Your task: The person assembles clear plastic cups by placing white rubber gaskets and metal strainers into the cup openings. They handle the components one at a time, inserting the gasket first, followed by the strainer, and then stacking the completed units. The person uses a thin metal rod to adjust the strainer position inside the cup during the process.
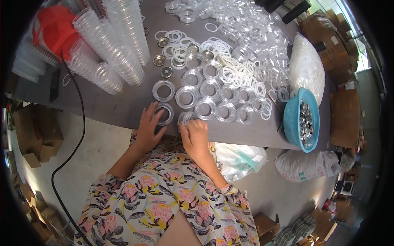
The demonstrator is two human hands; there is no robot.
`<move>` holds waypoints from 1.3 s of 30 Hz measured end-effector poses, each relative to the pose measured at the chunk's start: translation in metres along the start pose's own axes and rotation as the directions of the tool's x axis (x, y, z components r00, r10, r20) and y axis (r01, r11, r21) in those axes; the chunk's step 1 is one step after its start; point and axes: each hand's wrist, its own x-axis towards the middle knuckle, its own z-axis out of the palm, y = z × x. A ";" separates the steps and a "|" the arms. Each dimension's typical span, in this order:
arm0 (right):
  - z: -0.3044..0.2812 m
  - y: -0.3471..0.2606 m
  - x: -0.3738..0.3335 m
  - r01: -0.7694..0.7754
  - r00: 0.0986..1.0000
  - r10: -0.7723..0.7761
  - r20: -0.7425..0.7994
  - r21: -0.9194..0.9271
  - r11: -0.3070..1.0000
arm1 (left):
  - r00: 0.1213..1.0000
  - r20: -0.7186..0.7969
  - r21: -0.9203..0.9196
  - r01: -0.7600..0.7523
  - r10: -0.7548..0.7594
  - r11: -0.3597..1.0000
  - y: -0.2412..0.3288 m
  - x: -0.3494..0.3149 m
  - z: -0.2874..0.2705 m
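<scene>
My left hand (pixel 147 128) lies at the table's near edge with its fingers apart. Its fingertips touch the left side of a clear plastic ring (pixel 165 122) that lies flat. Beside it, my right hand (pixel 196 137) is closed on another clear ring (pixel 184 118), tipped up on its edge; the fingers hide part of it. Beyond the hands, several more clear rings (pixel 186 102) lie flat in uneven rows. Small round metal pieces (pixel 166 72) sit behind them, next to a loose heap of thin white ring gaskets (pixel 236 74).
Tall stacks of clear plastic cups (pixel 111 45) stand at the left, with a red cap-like item (pixel 53 26) on them. A heap of clear rings (pixel 250 24) covers the far right. A blue basket (pixel 289 119) of metal pieces stands at the right edge. A black cable (pixel 82 123) hangs at left.
</scene>
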 end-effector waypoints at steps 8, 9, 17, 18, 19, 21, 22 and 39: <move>-0.005 0.010 -0.002 0.085 0.980 -0.103 0.170 0.106 0.991 | 0.922 0.221 -0.156 -0.289 0.319 0.944 0.047 0.029 -0.013; -0.007 0.011 -0.001 0.069 0.981 -0.084 0.177 0.092 0.993 | 0.921 0.249 -0.173 -0.264 0.301 0.949 0.047 0.029 -0.013; -0.023 0.024 0.001 0.052 0.964 -0.055 -0.262 -0.022 0.998 | 0.893 0.174 0.108 -0.437 0.416 0.893 0.025 0.020 0.018; -0.024 0.027 0.000 0.042 0.963 -0.056 -0.263 -0.057 0.997 | 0.897 0.176 0.142 -0.431 0.406 0.891 0.022 0.018 0.021; -0.026 0.030 -0.003 0.033 0.963 -0.057 -0.263 -0.093 0.995 | 0.901 0.177 0.176 -0.424 0.396 0.888 0.018 0.015 0.024; -0.029 0.037 -0.009 -0.009 0.966 -0.033 -0.256 -0.162 0.987 | 0.931 0.122 0.225 -0.363 0.343 0.904 0.018 0.012 0.022; -0.031 0.041 -0.012 -0.041 0.969 -0.009 -0.248 -0.195 0.980 | 0.952 0.065 0.238 -0.306 0.299 0.922 0.021 0.010 0.018; -0.023 0.080 0.004 -0.281 0.951 0.217 -0.218 -0.328 0.902 | 0.972 0.146 0.181 -0.207 0.182 0.961 -0.003 0.083 0.032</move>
